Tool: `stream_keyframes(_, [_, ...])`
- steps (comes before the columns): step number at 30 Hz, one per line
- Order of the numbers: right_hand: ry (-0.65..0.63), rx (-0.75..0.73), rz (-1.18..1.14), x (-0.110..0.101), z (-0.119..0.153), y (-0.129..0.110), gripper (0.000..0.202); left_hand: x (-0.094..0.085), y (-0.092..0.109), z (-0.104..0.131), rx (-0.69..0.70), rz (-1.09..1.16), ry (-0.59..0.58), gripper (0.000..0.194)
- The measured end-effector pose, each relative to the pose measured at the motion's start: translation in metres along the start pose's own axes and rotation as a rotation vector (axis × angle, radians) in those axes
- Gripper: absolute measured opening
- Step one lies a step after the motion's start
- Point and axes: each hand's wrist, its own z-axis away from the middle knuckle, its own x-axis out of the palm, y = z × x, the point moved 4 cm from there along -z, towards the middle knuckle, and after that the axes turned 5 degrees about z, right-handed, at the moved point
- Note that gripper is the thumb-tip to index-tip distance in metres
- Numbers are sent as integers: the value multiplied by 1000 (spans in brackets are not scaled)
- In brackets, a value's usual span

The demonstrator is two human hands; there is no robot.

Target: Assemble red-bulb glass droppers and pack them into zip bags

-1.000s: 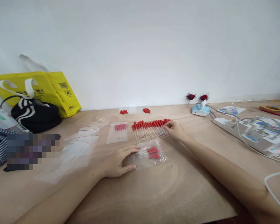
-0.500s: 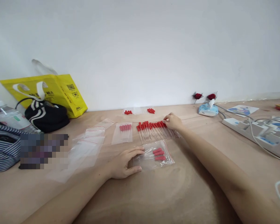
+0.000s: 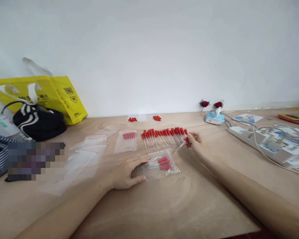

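Note:
A clear zip bag (image 3: 174, 167) with several red-bulbed droppers (image 3: 164, 161) inside lies in front of me. My left hand (image 3: 127, 172) rests on the table at its left end, fingertips touching the plastic and thumb spread apart. Between the fingers of my right hand (image 3: 193, 142) is a single dropper (image 3: 181, 146), its clear stem slanting down to the left and its red bulb partly behind the fingers. Just left of that hand, a row of droppers (image 3: 161, 134) lies side by side, bulbs toward the wall.
Another bag of droppers (image 3: 126, 145) lies left of the row. Empty zip bags (image 3: 86, 159) overlap farther left. By the wall are small red pieces (image 3: 156, 118) and a tissue pack (image 3: 214, 118). A power strip (image 3: 264, 146) is right; a yellow bag (image 3: 74, 106) stands left.
My right hand has drawn back from the row's right end and now holds a dropper. My left hand stays at the zip bag. The view has shifted slightly right.

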Motion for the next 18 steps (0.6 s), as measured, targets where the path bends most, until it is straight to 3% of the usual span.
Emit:
stream_keyframes(7, [-13,177,-226,17,21,13,29,2,-4,3,-5,4,13,51])
stream_keyframes(11, [-197,263,-319,32,33,13,33,0,-1,3,0,16,23,55])
stream_keyframes(14, [-367,284,-225,40,42,12,34,-2,2,1,13,23,22,55])
stream_keyframes(18, [-460,168,-29,45,46,10,34,-2,4,0,35,38,29,55])
